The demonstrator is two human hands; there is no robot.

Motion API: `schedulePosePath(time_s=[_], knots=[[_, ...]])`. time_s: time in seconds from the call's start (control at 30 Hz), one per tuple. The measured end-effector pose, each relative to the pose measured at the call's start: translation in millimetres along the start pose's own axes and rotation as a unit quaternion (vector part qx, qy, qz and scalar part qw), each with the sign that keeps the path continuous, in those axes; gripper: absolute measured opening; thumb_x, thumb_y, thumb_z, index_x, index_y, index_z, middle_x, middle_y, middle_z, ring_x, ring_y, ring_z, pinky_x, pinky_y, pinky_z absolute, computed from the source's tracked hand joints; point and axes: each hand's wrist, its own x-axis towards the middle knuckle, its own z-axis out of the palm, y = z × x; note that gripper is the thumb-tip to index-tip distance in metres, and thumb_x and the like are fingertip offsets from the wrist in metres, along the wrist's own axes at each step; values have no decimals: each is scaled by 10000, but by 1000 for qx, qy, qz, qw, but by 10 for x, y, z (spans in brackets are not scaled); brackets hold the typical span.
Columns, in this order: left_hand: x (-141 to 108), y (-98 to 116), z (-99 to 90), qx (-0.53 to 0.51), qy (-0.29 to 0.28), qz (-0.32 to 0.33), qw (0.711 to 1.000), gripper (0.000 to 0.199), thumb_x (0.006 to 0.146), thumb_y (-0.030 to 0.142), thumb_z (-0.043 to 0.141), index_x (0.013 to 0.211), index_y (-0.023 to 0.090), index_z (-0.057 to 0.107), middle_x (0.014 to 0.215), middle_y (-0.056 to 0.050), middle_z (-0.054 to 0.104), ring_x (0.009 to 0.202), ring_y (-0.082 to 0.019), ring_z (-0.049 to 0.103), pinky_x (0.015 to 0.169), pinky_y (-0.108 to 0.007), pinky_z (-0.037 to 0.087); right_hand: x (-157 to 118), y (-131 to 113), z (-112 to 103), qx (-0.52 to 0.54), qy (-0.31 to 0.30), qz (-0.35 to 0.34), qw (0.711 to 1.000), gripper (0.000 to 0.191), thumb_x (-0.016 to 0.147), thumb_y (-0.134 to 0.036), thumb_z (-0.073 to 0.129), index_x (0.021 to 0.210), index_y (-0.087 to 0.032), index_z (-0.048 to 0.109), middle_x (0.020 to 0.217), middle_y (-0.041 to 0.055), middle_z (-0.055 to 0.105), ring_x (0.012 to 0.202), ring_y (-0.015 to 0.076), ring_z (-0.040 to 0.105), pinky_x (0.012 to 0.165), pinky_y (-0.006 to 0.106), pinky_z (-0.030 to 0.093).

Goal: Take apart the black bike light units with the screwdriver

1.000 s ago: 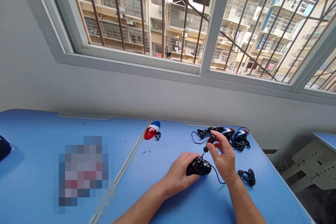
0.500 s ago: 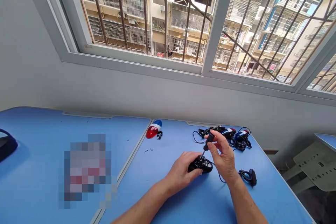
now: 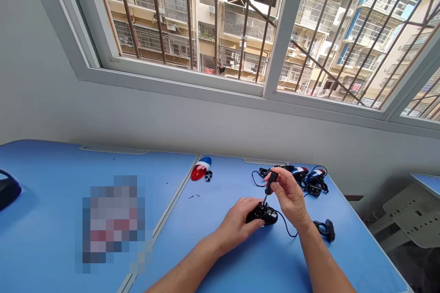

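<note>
My left hand (image 3: 240,222) grips a glossy black oval housing (image 3: 271,216) on the blue table, with its fingers behind and its thumb in front. My right hand (image 3: 289,194) is closed around the black handle of a small screwdriver (image 3: 272,183). The screwdriver stands nearly upright, and its shaft tip meets the top of the housing. A thin black cable (image 3: 287,229) curves out from the housing below my right hand. What lies under the tip is too small to tell.
A red, white and blue oval shell (image 3: 201,169) lies beyond my left hand beside a black clamp (image 3: 208,176). Small screws (image 3: 194,196) lie nearer. Several cabled black devices (image 3: 314,182) sit at the back right. Another black bracket part (image 3: 329,230) is right of my right forearm.
My right hand has shifted slightly to the left and turned, and the screwdriver is more upright. The cable bows out further. My left hand keeps its hold on the housing.
</note>
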Motion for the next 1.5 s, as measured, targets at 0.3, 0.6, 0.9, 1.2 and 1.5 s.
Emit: schedulePosePath(time_s=[0.3,0.6,0.9,1.2,1.5], knots=[[-14,67,3,24,0,13,1000,328,760,168,605,1083,214,633,1053,-54,681,973,-262,560,883,-372,458,-28,-17,65,-117,75,-43,989,322,905,-202,564,1222,-259,569,1025,59,685,863,171,664,651,287,594],[-8,24,12,22,-1,13,1000,335,780,197,631,1115,219,630,1115,-62,674,1017,-276,564,916,-390,451,31,-27,54,-151,104,-38,982,297,861,-217,625,1154,-265,628,1006,47,629,823,150,598,633,255,582],[-10,26,0,23,-7,12,1000,273,787,204,623,1059,221,633,1109,-54,676,1012,-267,567,919,-382,452,48,-53,26,-61,66,24,996,305,856,-234,614,1159,-259,635,1002,46,661,866,174,639,693,296,608],[-14,51,30,34,7,18,999,381,717,142,593,1090,209,625,1093,-64,671,1003,-274,574,906,-384,468,72,16,3,-2,37,37,999,288,882,-240,575,1170,-253,587,946,39,685,870,182,667,682,301,606],[-15,61,47,24,10,28,999,321,859,238,521,1163,220,622,1094,-71,667,992,-257,568,904,-382,465,21,-60,18,-107,52,-32,992,316,888,-175,553,1181,-282,597,1073,48,631,922,166,625,662,251,586]])
